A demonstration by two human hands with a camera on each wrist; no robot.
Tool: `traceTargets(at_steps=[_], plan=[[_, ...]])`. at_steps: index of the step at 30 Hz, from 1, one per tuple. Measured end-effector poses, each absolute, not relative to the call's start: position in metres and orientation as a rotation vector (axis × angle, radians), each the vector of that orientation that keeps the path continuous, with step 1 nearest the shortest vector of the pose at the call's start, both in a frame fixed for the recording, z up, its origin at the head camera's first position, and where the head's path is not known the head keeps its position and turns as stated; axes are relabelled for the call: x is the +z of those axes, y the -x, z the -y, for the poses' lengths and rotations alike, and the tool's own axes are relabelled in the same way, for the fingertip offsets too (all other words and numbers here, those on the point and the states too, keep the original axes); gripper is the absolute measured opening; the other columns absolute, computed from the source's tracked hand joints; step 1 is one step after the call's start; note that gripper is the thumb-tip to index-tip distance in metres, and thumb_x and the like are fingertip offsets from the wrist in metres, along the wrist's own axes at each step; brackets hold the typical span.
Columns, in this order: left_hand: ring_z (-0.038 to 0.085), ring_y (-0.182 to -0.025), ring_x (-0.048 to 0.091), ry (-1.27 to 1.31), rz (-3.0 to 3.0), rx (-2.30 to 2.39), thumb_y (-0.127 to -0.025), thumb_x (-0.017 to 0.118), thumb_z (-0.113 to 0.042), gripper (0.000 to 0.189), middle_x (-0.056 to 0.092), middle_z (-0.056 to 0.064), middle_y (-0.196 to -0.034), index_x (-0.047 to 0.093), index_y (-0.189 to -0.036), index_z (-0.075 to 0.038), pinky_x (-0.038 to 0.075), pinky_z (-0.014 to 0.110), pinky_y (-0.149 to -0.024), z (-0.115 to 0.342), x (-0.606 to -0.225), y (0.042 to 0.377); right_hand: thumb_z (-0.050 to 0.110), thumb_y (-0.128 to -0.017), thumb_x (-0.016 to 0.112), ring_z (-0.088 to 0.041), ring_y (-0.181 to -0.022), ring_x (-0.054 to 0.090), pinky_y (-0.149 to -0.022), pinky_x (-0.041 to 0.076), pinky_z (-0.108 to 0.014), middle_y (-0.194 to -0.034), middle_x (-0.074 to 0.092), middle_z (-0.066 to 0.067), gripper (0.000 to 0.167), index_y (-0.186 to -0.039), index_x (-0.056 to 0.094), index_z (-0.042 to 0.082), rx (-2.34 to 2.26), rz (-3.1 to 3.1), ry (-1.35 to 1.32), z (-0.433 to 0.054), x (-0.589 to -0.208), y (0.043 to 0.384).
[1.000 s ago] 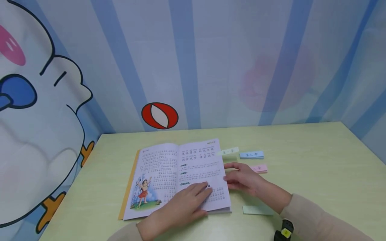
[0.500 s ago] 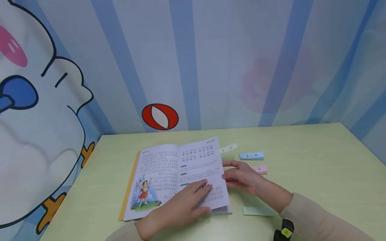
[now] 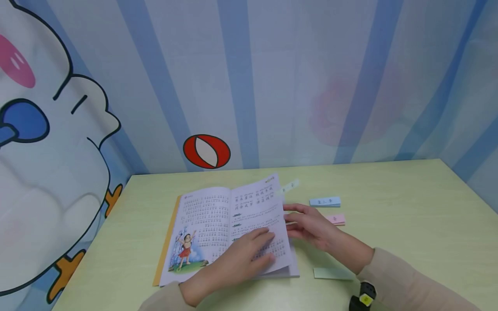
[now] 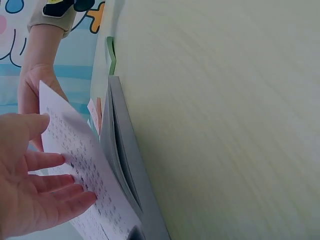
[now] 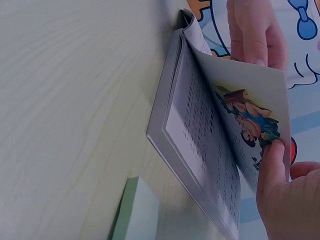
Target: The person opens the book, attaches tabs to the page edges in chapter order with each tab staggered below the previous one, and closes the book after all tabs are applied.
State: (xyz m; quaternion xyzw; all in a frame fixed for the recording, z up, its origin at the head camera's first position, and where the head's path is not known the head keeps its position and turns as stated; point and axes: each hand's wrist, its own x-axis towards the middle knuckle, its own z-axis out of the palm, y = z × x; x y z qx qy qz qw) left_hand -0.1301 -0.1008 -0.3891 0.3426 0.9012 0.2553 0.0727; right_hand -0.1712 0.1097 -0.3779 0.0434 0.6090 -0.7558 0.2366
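While the right hand (image 3: 311, 226) pinches a raised page (image 3: 256, 209), the left hand (image 3: 246, 255) rests on it, fingers loosely extended — one book (image 3: 210, 216), beneath the left hand; one pink slip (image 3: 337, 219), beyond the right.

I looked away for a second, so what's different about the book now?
The book's right page has lifted higher, its free edge moving left and taking the pale tab along. The right hand moved slightly left too. The left hand still touches the page; the blue slip, pink slip and green slip stayed put.
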Motion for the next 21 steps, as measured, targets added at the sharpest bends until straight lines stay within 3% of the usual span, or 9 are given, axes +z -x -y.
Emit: traceTargets(at_steps=[8, 16, 21], plan=[[0.02, -0.131, 0.036, -0.837, -2.574, 1.127, -0.096, 0.05, -0.032, 0.053, 0.039, 0.009, -0.142, 0.038, -0.141, -0.005, 0.034, 0.04, -0.104, 0.09, -0.381, 0.133, 0.005, -0.096, 0.046, -0.014, -0.078, 0.064, -0.071, 0.054, -0.025, -0.107, 0.059, -0.015, 0.047, -0.14, 0.032, -0.004, -2.107, -1.607, -0.044, -0.105, -0.373, 0.169], [0.027, -0.131, 0.036, -0.616, -2.407, 1.439, -0.095, 0.051, -0.038, 0.065, 0.027, 0.009, -0.149, 0.025, -0.146, -0.008, 0.033, 0.045, -0.104, 0.085, -0.373, 0.134, 0.003, -0.093, 0.05, -0.012, -0.084, 0.062, -0.075, 0.052, -0.024, -0.107, 0.061, -0.007, 0.052, -0.141, 0.032, -0.006, -2.108, -1.669, 0.082, -0.098, -0.379, 0.168], [0.031, -0.13, 0.036, -0.488, -2.363, 1.544, -0.093, 0.055, -0.039, 0.068, 0.028, 0.01, -0.148, 0.024, -0.146, -0.009, 0.037, 0.044, -0.101, 0.083, -0.37, 0.135, 0.005, -0.092, 0.055, -0.015, -0.089, 0.06, -0.08, 0.052, -0.028, -0.106, 0.06, -0.006, 0.053, -0.139, 0.035, -0.006, -2.13, -1.685, 0.135, -0.091, -0.384, 0.168]])
